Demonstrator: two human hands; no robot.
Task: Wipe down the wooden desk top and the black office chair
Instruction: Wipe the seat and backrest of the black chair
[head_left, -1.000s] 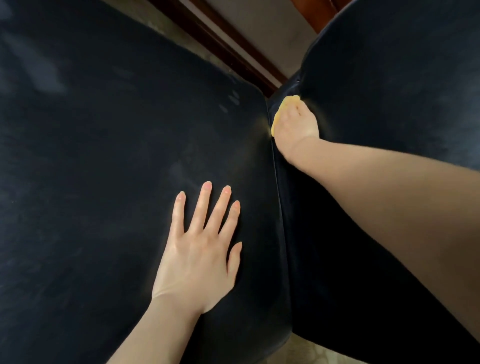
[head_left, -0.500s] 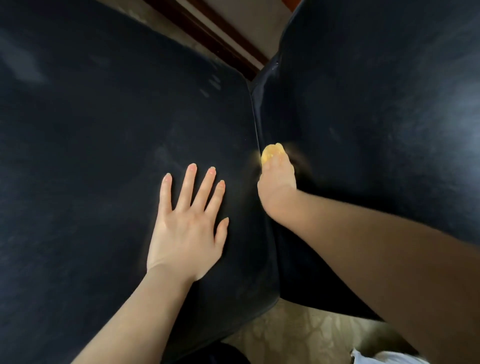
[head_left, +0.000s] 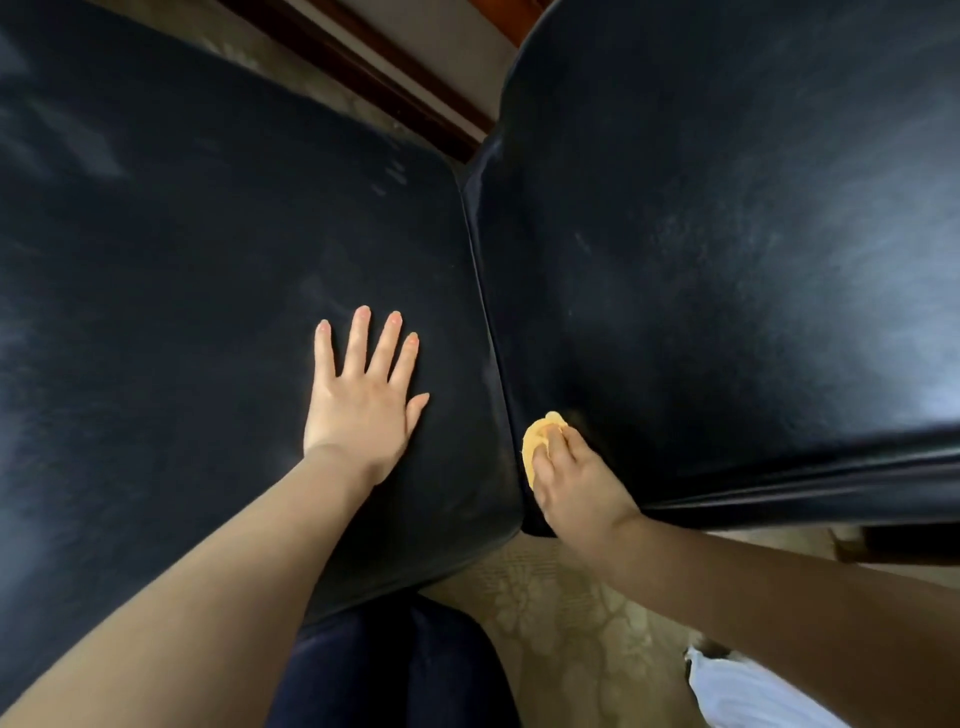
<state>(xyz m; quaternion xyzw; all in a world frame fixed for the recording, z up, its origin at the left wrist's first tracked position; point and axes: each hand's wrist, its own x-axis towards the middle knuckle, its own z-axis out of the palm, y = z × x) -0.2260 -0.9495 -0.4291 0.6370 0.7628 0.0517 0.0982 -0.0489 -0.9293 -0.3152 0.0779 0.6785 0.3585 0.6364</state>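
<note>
right hand (head_left: 576, 478) presses cloth (head_left: 535, 441) (yellow) on chair (head_left: 727, 260)

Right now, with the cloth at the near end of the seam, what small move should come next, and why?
Probably sweep the yellow cloth onto the right panel, which shows pale smears. The right hand holds the cloth at the seam's near end, close to the chair's edge, so little seam remains. The left hand lies flat on the other panel.

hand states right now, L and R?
Left hand: open, flat on the black office chair.
Right hand: closed on a yellow cloth, pressing it to the chair.
</note>
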